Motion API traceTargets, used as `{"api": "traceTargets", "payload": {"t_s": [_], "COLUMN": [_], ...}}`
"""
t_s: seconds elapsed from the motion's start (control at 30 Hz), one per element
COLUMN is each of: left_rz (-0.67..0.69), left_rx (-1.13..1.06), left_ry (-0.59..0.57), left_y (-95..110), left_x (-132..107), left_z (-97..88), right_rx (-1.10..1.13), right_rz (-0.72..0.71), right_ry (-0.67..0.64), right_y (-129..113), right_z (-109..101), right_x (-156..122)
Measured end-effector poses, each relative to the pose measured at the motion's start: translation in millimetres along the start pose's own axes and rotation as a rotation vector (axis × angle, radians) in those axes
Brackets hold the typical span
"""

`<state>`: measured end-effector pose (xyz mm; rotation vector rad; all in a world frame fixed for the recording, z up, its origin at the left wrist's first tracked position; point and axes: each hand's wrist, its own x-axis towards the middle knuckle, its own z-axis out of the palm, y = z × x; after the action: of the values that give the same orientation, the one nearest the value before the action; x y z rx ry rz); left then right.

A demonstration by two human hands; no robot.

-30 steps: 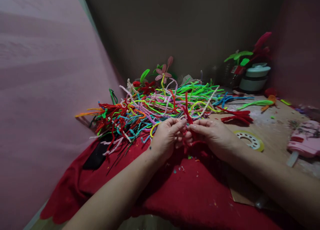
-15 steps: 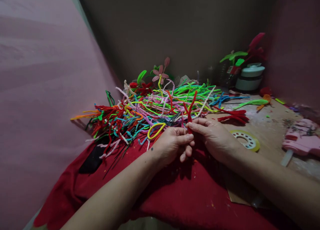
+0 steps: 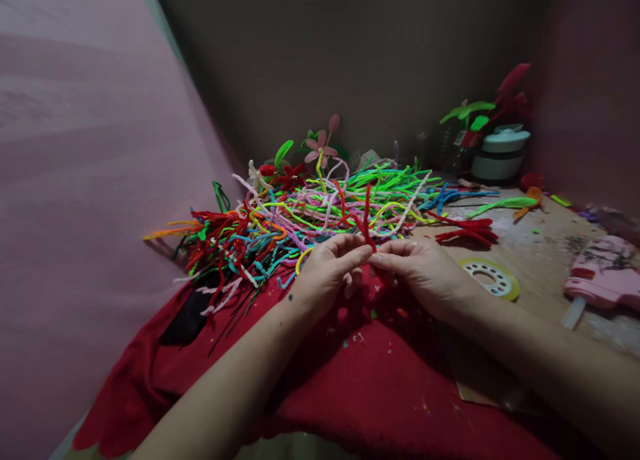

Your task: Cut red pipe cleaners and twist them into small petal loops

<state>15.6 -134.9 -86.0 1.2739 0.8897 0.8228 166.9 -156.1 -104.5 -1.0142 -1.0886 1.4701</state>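
Between my two hands is a red pipe cleaner piece (image 3: 368, 221), its fuzzy ends sticking up in a V above the fingers. My left hand (image 3: 336, 267) pinches it from the left with thumb and forefinger. From the right, the thumb and fingers of my right hand (image 3: 419, 267) pinch the same piece, fingertips meeting the left ones. Its lower part is hidden by the fingers. Just behind lies a big tangled heap of coloured pipe cleaners (image 3: 300, 210). A yellow loop handle (image 3: 302, 259) shows partly behind my left hand.
Red cloth (image 3: 320, 380) covers the near table. To the right lie a tape roll (image 3: 511, 287), a pink glue gun (image 3: 597, 277) and folded red pipe cleaners (image 3: 467, 230). A lidded pot (image 3: 500, 155) and a pink fuzzy flower (image 3: 321, 148) stand at the back.
My left hand has risen and its fingers have closed up against the right fingertips. The red piece has shifted slightly left, and the scissors' blades are now hidden behind my left hand.
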Motion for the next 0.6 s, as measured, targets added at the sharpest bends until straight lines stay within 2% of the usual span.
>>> {"api": "traceTargets", "payload": {"t_s": [0.13,0.3,0.43,0.6], "left_rz": [-0.016,-0.022,-0.019,0.043], "left_rx": [-0.084,-0.123,-0.025,0.152], "left_ry": [0.044,0.084,0.073,0.104], "left_y": [-0.9,-4.3,-2.3,4.3], "left_x": [2.2,4.6,2.9,-2.1], "left_z": [1.5,0.4,-0.2,0.9], "right_rx": [-0.050,0.013,0.021,0.075], "right_rz": [0.063,0.088,0.120,0.082], "right_ry": [-0.096,-0.172,-0.152,-0.094], "right_y": [3.0,6.6,6.8,6.1], "right_z": [-0.3,-4.5,-6.0,-5.9], "right_x": [-0.4,1.7,2.6,4.6]}}
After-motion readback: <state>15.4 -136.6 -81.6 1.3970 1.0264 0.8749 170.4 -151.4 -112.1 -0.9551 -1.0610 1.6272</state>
